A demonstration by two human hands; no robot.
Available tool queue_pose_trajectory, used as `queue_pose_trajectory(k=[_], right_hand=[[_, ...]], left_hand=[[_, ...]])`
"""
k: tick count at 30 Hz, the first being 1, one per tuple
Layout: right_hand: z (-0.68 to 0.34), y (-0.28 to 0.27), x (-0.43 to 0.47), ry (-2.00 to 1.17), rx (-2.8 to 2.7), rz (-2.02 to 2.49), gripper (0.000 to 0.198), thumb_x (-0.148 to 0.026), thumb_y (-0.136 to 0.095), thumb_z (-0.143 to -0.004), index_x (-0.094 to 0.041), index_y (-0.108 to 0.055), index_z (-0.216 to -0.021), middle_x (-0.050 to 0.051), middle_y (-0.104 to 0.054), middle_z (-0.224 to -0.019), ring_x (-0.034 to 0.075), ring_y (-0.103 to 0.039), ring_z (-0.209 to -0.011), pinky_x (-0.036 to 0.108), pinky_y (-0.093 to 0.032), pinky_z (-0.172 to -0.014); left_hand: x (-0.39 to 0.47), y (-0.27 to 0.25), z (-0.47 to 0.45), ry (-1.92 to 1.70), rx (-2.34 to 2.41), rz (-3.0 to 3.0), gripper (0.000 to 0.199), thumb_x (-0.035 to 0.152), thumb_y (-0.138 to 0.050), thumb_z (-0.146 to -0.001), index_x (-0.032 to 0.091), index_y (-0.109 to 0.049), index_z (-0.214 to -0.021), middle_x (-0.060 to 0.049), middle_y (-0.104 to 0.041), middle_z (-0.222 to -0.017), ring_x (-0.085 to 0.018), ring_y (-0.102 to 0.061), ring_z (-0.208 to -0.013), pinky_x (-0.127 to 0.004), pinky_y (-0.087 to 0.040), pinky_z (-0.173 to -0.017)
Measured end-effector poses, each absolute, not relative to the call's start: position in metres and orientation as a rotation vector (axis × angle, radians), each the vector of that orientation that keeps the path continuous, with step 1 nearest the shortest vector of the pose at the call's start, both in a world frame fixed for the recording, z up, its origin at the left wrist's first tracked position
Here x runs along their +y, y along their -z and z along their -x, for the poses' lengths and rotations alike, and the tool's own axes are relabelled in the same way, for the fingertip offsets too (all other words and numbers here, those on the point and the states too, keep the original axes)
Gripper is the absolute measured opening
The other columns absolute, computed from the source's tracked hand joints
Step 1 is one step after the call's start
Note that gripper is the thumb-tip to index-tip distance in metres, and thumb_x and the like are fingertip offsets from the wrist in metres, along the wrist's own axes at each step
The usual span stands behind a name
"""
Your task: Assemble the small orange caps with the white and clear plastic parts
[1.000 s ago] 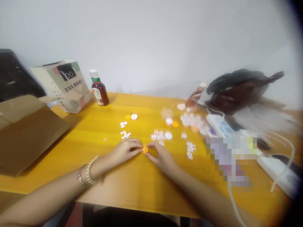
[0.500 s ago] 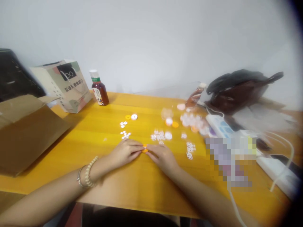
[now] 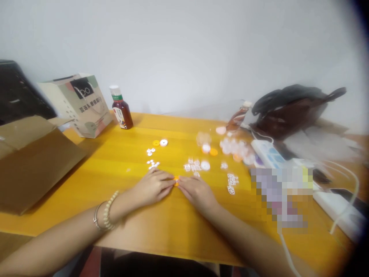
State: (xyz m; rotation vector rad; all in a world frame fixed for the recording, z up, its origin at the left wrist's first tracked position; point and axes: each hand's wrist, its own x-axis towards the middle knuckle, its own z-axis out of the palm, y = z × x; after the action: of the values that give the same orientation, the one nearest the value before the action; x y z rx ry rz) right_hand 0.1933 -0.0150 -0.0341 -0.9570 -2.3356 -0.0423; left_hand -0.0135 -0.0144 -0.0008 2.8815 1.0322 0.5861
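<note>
Between my fingertips is a small round orange piece (image 3: 176,181), low over the wooden table (image 3: 138,227). My left hand (image 3: 154,186) pinches its left side, and my right hand (image 3: 198,192) grips the right side. Fingers cover much of the piece, so its detail is hidden. Just beyond my left hand lie several small white discs (image 3: 152,164). White cut-out pieces (image 3: 192,166) and a white disc (image 3: 205,166) lie past my right hand. Farther back, a yellow ring (image 3: 156,143) sits beside a white ring (image 3: 163,142).
At left stand a cardboard box (image 3: 43,165), a paper bag (image 3: 89,107) and a dark bottle (image 3: 122,111). To the right are more white cut-outs (image 3: 231,184), blurred clear pieces (image 3: 235,148), a second bottle (image 3: 238,117), a power strip (image 3: 268,154), cables and a dark bag (image 3: 294,111).
Both hands stay together on the orange piece, which looks turned slightly more upright. My right fingers have shifted a little; the things on the table lie as before.
</note>
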Motion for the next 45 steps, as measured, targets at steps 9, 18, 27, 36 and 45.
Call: queue_pose_trajectory(k=[9,18,27,36,45], right_hand=[[-0.191,0.036,-0.016,0.153,-2.323,0.953,0.019,-0.019,-0.048,-0.086,-0.019,-0.065,-0.093,0.005,-0.07,-0.097,0.017,-0.066,-0.085,0.03,-0.051,-0.077],[-0.196,0.032,-0.015,-0.046,-2.287,0.922,0.012,-0.021,-0.052,-0.083,-0.02,-0.062,-0.09,0.005,-0.07,-0.095,0.017,-0.065,-0.085,0.03,-0.05,-0.079],[-0.196,0.03,-0.016,-0.235,-2.248,1.059,0.017,-0.026,-0.057,-0.079,-0.023,-0.057,-0.095,0.006,-0.067,-0.09,0.019,-0.063,-0.084,0.032,-0.05,-0.075],[-0.194,0.025,-0.016,-0.343,-2.218,1.05,0.033,-0.029,-0.068,-0.071,-0.021,-0.05,-0.097,0.006,-0.061,-0.093,0.021,-0.057,-0.087,0.035,-0.048,-0.077],[-0.19,0.024,-0.013,-0.339,-2.237,1.194,0.043,-0.04,-0.069,-0.068,-0.019,-0.051,-0.1,0.009,-0.058,-0.095,0.024,-0.055,-0.091,0.039,-0.047,-0.077]], left_hand=[[-0.017,0.003,0.011,-0.556,0.961,-3.08,0.028,0.021,-0.033,-0.092,0.017,-0.058,-0.105,-0.007,-0.064,-0.094,-0.016,-0.057,-0.09,-0.033,-0.034,-0.084],[-0.016,-0.002,0.015,-0.537,0.953,-3.002,0.026,0.026,-0.039,-0.09,0.02,-0.055,-0.11,-0.006,-0.062,-0.104,-0.016,-0.056,-0.093,-0.034,-0.034,-0.086],[0.023,-0.01,0.064,-0.599,1.503,-2.535,0.017,0.032,-0.05,-0.083,0.016,-0.056,-0.082,-0.005,-0.06,-0.081,-0.015,-0.056,-0.07,-0.027,-0.041,-0.065],[0.03,-0.005,0.07,-0.516,1.466,-2.187,0.016,0.031,-0.053,-0.078,0.016,-0.055,-0.083,-0.003,-0.062,-0.077,-0.016,-0.057,-0.068,-0.026,-0.043,-0.062],[0.031,-0.007,0.069,-0.495,1.417,-2.317,0.014,0.027,-0.049,-0.081,0.017,-0.059,-0.08,-0.004,-0.064,-0.079,-0.016,-0.058,-0.07,-0.025,-0.041,-0.064]])
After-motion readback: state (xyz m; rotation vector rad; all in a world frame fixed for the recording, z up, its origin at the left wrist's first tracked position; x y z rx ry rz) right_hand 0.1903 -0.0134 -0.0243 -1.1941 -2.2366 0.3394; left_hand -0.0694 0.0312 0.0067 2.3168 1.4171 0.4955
